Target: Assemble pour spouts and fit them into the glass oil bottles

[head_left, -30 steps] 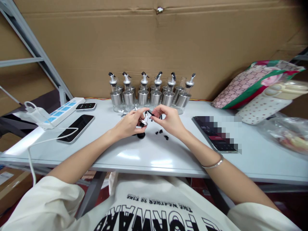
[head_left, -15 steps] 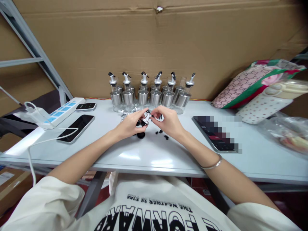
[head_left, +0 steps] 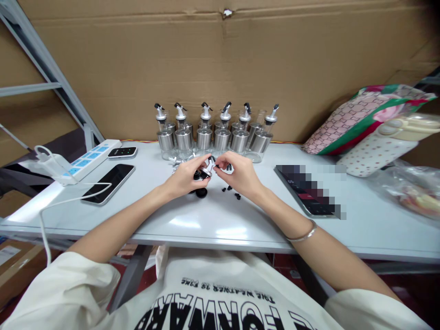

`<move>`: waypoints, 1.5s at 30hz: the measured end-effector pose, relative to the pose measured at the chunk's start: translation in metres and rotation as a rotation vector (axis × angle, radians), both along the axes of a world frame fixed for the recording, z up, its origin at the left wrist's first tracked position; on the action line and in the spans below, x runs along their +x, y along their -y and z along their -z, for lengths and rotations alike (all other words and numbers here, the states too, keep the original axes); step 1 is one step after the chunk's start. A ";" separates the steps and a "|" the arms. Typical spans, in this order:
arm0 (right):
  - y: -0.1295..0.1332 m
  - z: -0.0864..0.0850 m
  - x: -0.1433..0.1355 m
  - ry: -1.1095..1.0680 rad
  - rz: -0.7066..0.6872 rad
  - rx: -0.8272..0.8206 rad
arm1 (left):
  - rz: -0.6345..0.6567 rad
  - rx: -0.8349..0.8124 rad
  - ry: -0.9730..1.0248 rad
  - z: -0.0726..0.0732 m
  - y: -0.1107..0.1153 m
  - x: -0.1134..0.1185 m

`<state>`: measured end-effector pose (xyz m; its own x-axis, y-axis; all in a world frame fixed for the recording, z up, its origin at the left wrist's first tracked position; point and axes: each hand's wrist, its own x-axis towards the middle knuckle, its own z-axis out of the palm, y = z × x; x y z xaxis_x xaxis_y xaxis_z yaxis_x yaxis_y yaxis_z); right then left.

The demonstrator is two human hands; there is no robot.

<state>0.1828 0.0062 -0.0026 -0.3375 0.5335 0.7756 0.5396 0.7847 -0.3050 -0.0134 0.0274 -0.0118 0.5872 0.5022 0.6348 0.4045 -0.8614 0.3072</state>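
Brown cardboard wall (head_left: 227, 64) stands behind a light grey, glossy counter (head_left: 206, 233), and all of this is seen from the head camera. Near the wall there is a front row of six clear glass bottles with steel bands (head_left: 204, 139), all upright, and each has a silver pour spout with black parts on its top. More bottles stand close behind them, partly hidden.

In front of this row, both hands meet above the counter. The left hand (head_left: 185, 176) grips a loose silver pour spout with a black stopper (head_left: 207, 171), which is held tilted between its thumb and its fingers. The right hand (head_left: 240, 173) has its thumb and finger closed on a small dark piece (head_left: 217, 166) just beside the nozzle; this piece is too small to tell its shape.

Below the left hand, a round black cap (head_left: 201, 193) lies on the counter. Several tiny black parts (head_left: 237, 196) are scattered near the right hand. Behind the left hand, some silver pieces (head_left: 175, 162) are partly covered.

On the left side are a white power strip with blue sockets (head_left: 91, 158), a small grey device (head_left: 123, 152) and a black-screened phone (head_left: 109, 183). On the right side are a dark phone (head_left: 299, 192), partly blurred by squares, a pink and green patterned pouch (head_left: 343, 123), a white dotted bottle with a cream lid (head_left: 376, 151) and a transparent plastic bag (head_left: 409, 190).
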 end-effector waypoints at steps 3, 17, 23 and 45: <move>0.002 -0.001 -0.001 0.003 0.005 -0.053 | -0.019 -0.032 -0.015 -0.002 0.002 0.000; 0.005 -0.006 -0.002 -0.275 -0.186 -0.439 | -0.120 0.080 -0.151 -0.008 0.007 -0.002; 0.005 -0.011 -0.002 -0.455 -0.412 -0.825 | -0.088 0.082 -0.161 -0.008 0.006 -0.004; 0.008 -0.023 0.009 -0.551 -0.755 -1.355 | 0.014 0.166 -0.159 -0.010 0.009 -0.005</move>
<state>0.1922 -0.0014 0.0202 -0.6784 0.7345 0.0164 -0.2166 -0.1787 -0.9598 -0.0182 0.0184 -0.0014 0.6926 0.3895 0.6071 0.4244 -0.9006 0.0937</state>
